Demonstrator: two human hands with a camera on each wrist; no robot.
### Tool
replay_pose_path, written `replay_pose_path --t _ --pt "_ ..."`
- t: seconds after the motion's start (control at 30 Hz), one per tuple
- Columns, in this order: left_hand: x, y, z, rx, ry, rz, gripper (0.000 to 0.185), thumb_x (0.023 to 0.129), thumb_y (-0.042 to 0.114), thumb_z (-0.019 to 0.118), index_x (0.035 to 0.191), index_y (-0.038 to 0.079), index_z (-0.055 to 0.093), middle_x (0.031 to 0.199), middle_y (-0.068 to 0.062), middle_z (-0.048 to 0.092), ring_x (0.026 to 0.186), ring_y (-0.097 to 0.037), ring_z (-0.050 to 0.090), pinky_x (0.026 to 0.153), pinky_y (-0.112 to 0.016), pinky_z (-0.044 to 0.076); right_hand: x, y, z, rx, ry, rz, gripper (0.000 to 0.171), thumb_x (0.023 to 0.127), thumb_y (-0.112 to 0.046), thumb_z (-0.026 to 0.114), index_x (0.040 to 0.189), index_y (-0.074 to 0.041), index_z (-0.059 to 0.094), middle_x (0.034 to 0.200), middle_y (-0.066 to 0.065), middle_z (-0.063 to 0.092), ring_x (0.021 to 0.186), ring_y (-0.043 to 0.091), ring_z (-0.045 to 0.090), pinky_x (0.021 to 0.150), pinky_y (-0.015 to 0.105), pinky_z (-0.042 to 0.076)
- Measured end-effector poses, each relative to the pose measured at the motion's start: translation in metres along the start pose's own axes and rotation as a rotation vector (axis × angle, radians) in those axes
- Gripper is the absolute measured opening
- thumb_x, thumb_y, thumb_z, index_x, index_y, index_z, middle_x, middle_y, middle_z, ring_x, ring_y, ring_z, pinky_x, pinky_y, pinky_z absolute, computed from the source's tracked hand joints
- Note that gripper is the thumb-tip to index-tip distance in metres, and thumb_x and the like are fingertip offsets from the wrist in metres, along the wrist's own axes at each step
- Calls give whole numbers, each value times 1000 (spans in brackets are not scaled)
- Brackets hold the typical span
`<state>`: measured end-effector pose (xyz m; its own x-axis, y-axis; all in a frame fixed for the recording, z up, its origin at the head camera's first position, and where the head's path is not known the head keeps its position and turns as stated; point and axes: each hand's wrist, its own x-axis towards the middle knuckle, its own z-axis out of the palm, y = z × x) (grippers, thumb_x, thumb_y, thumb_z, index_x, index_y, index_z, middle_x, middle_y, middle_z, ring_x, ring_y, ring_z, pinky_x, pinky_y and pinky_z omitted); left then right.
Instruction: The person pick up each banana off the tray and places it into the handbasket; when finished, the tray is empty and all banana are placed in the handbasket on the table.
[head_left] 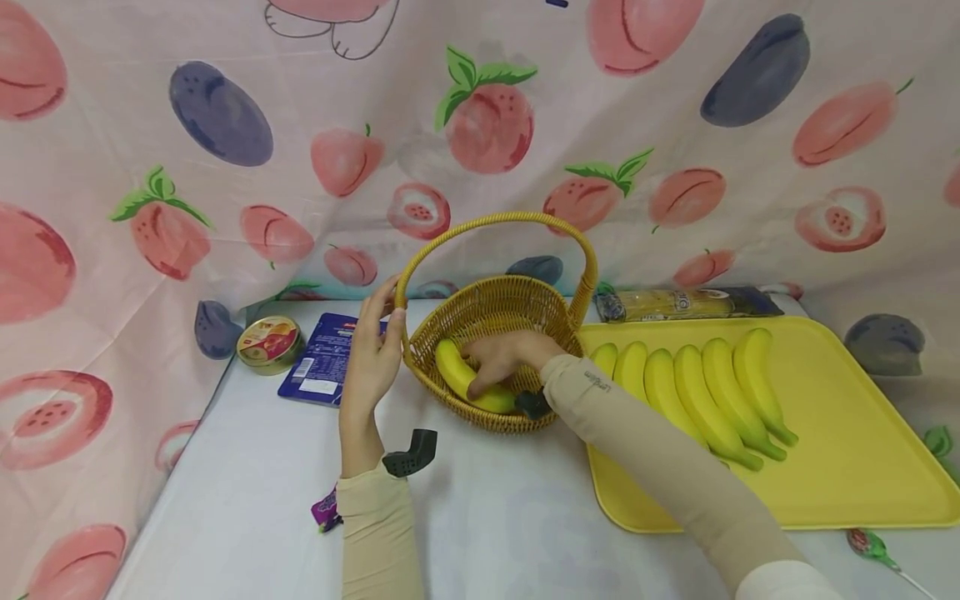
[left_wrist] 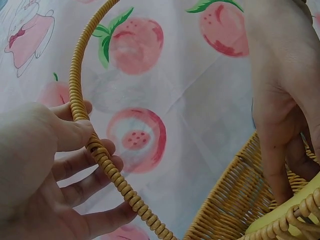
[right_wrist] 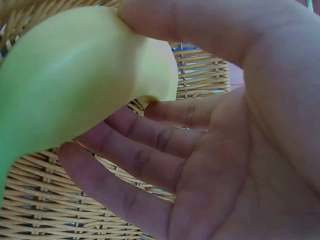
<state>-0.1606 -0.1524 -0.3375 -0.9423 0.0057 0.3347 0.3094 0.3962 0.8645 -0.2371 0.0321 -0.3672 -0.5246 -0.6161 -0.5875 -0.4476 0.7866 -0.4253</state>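
With the left hand (head_left: pixel 372 354) pinching the basket handle (head_left: pixel 495 222) steady, the right hand (head_left: pixel 501 357), curled round the banana (head_left: pixel 465 379), should lay it flat below its grip.

Golden-tan woven basket (head_left: pixel 495 312) at centre frame, yellow banana (head_left: pixel 468 379) inside, green at one tip (wrist view). Bright yellow tray (head_left: pixel 862 467) at right, yellow bananas (head_left: pixel 697 387) with greenish ends. Backdrop cloth (head_left: pixel 187 150): pale pink, printed pink peaches, green leaves, slate-blue plums. Left: navy packet (head_left: pixel 322 360), gold-rimmed red tin (head_left: pixel 267 342). Beige sleeves (head_left: pixel 378 533). White tabletop (head_left: pixel 487 517).
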Motion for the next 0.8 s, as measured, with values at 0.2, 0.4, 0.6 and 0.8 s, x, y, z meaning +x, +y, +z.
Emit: replay_pose_path --t 0.2,0.4,0.6,0.8 --pt "7 -27 3 -15 6 -2 43 101 15 40 143 23 39 126 -15 48 120 -27 46 83 -44 46 3 -3 1 -48 2 -3 73 85 -34 66 142 -4 33 123 6 53 105 16 50 93 31 42" --pt "8 -32 2 -2 -1 14 42 102 22 40 142 30 39 125 -13 49 119 -23 47 83 -40 45 4 -6 4 -55 2 14 65 86 -36 66 136 -5 40 124 6 53 113 17 48 101 34 40" --pt "5 -24 0 -13 -12 -5 43 102 16 40 144 21 38 127 -17 49 122 -28 46 86 -46 45 0 -5 6 -45 -2 5 55 88 -37 63 129 -5 46 122 9 54 113 20 50 99 35 40" --pt "1 1 -3 -34 -9 -21 43 100 10 41 144 10 39 126 -22 49 121 -30 47 90 -47 48 -17 -1 4 -16 15 -9 63 94 -35 54 146 -5 33 144 11 44 132 23 43 110 37 34"
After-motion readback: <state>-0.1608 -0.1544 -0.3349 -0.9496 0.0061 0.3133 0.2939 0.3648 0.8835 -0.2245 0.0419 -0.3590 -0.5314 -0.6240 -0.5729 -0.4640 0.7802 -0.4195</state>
